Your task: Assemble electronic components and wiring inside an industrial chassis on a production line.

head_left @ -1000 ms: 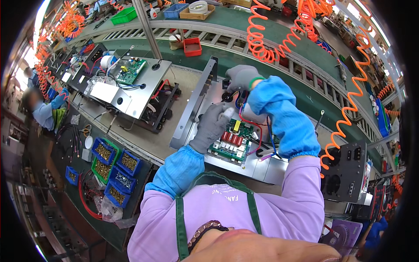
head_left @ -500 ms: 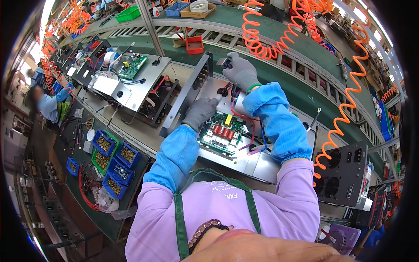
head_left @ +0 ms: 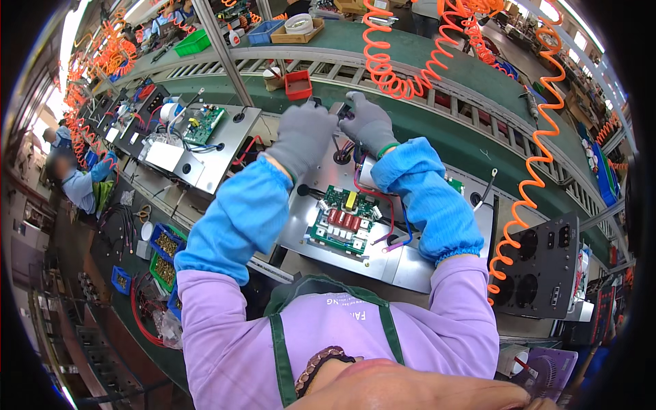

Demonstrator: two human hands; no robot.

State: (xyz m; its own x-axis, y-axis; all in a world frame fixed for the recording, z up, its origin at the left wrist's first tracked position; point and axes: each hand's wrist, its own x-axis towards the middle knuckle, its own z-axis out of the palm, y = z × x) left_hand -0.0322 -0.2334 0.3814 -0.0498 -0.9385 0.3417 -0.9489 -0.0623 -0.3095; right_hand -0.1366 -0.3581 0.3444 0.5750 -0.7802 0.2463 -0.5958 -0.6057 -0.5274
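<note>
My left hand (head_left: 305, 139), in a grey glove, is closed at the far left end of a metal chassis (head_left: 410, 263). What its fingers grip is hidden behind the glove. A dark edge shows just above its knuckles. Close beside it, my right hand (head_left: 370, 126), also gloved, pinches a small dark part with a metallic face (head_left: 337, 109). Below the hands, a green circuit board (head_left: 339, 236) with red components and a yellow block is mounted on the chassis. Red and blue wires (head_left: 400, 244) run by its right side.
A second chassis (head_left: 195, 167) with a board stands to the left. A black fan unit (head_left: 536, 270) is on the right. Orange coiled hoses (head_left: 523, 205) hang near my right arm. A red bin (head_left: 298, 85) sits beyond my hands; blue screw bins (head_left: 165, 242) lie lower left.
My left hand has risen from near the board to beside my right hand, mostly covering where the dark upright panel stood. My right hand has shifted slightly nearer, still pinching the small part.
</note>
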